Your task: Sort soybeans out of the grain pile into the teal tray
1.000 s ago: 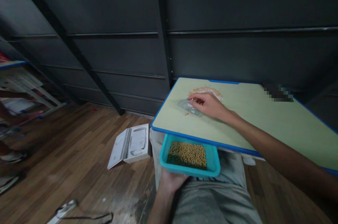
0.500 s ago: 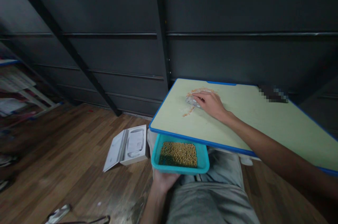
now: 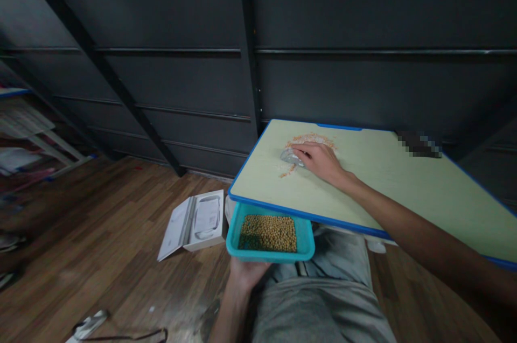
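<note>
My left hand point(image 3: 244, 273) grips a teal tray point(image 3: 270, 252) from below, holding it just under the near edge of the desk point(image 3: 388, 181). The tray is full of yellow beans point(image 3: 268, 233). My right hand point(image 3: 319, 160) rests on the pale green desk top, fingers curled on a small clear plastic piece point(image 3: 290, 156). A scatter of pale beans point(image 3: 311, 139) lies on the desk around and beyond that hand, with a short trail of them point(image 3: 287, 171) toward the near edge.
An open white box point(image 3: 196, 222) lies on the wooden floor left of my knees. A dark panelled wall stands behind the desk. Shelves with papers point(image 3: 24, 127) are at far left. A black strap and pale object point(image 3: 89, 324) lie on the floor.
The tray has shifted left under the desk edge. My right hand moved farther back on the desk with the clear piece, into the scattered beans.
</note>
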Motion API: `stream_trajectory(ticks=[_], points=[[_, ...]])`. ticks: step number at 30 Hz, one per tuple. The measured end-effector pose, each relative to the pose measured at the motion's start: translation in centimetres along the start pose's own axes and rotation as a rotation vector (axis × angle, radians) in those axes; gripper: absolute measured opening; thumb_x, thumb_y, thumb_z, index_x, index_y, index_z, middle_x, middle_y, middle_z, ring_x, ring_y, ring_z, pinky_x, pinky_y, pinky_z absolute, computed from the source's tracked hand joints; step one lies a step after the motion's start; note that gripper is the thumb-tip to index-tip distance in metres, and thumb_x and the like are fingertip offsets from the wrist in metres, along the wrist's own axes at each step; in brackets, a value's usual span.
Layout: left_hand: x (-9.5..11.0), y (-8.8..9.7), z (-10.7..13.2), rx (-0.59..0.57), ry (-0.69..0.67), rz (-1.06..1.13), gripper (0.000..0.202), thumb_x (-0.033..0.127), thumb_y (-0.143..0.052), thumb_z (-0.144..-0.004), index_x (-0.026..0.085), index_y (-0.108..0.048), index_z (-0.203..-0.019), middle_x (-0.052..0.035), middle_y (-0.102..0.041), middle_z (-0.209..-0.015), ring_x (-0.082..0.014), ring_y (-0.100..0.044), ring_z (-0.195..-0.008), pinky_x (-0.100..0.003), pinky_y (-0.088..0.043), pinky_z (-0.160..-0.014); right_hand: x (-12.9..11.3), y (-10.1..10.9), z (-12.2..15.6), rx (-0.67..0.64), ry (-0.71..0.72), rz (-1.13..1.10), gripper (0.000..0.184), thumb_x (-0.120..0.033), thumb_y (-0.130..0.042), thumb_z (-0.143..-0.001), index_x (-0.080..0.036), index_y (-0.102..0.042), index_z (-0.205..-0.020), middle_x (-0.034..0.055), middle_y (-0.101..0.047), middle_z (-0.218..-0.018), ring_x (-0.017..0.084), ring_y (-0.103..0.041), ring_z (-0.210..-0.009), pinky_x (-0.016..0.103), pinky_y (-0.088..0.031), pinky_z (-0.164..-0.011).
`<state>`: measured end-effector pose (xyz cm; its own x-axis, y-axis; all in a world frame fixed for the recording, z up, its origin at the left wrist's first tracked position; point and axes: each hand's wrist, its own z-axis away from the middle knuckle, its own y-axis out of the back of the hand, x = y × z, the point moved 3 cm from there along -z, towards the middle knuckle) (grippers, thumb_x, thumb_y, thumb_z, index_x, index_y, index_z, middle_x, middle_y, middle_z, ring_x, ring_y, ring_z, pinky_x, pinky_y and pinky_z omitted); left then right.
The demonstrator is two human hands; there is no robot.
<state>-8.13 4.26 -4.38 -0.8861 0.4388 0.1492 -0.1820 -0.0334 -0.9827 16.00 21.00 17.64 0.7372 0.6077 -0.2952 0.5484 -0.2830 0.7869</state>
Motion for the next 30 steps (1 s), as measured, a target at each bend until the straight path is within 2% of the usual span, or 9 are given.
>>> stream_trajectory(ticks=[8,14,19,24,30], points=[[-0.1,-0.3,0.2,0.049,-0.001,0.013,0.043,0.034,-0.046,-0.102,0.021,-0.074,-0.13,-0.0162,-0.078,-0.129,-0.0373,-0.068,-0.127,-0.063,-0.05,-0.111,-1.0,-0.3,0.3,-0.005,0.071,-0.051,0.029,-0.029,-0.057,-0.107,-0.028,-0.077,-0.129,0.0065,-0.078,-0.127,0.027,-0.072,-0.117,0.048,-0.057,-0.102],[0.1,-0.6,0.0,-0.012,-0.003,-0.02,0.044,0.035,-0.043,-0.103,0.018,-0.076,-0.126,-0.0172,-0.076,-0.133,-0.0364,-0.068,-0.128,-0.063,-0.046,-0.116,-2.0,-0.5,0.4,-0.032,0.125,-0.044,0.029,-0.029,-0.056,-0.108,-0.026,-0.076,-0.13,0.0068,-0.078,-0.126,0.027,-0.071,-0.117,0.047,-0.055,-0.104],[0.3,-0.4,-0.1,-0.08,0.021,-0.007,0.047,0.041,-0.043,-0.103,0.018,-0.073,-0.131,-0.0174,-0.073,-0.14,-0.0374,-0.065,-0.132,-0.064,-0.041,-0.119,-2.6,-0.8,0.5,-0.047,0.143,-0.052,0.03,-0.028,-0.055,-0.108,-0.029,-0.075,-0.131,0.0056,-0.078,-0.126,0.026,-0.071,-0.116,0.047,-0.054,-0.104],[0.3,-0.4,0.0,-0.052,0.01,-0.003,0.046,0.039,-0.04,-0.104,0.021,-0.073,-0.131,-0.0157,-0.077,-0.132,-0.0363,-0.066,-0.131,-0.065,-0.043,-0.117,-3.2,-0.9,0.8,-0.063,0.166,-0.1,0.031,-0.029,-0.054,-0.109,-0.028,-0.075,-0.132,0.0076,-0.078,-0.125,0.026,-0.071,-0.114,0.047,-0.055,-0.102],[0.6,-0.4,0.1,-0.07,0.022,-0.004,0.048,0.041,-0.042,-0.103,0.023,-0.067,-0.139,-0.0155,-0.073,-0.139,-0.0362,-0.065,-0.133,-0.065,-0.042,-0.118,-4.0,-1.1,1.0,-0.081,0.185,-0.132,0.03,-0.03,-0.054,-0.109,-0.029,-0.074,-0.131,0.006,-0.078,-0.122,0.024,-0.07,-0.113,0.043,-0.055,-0.1]])
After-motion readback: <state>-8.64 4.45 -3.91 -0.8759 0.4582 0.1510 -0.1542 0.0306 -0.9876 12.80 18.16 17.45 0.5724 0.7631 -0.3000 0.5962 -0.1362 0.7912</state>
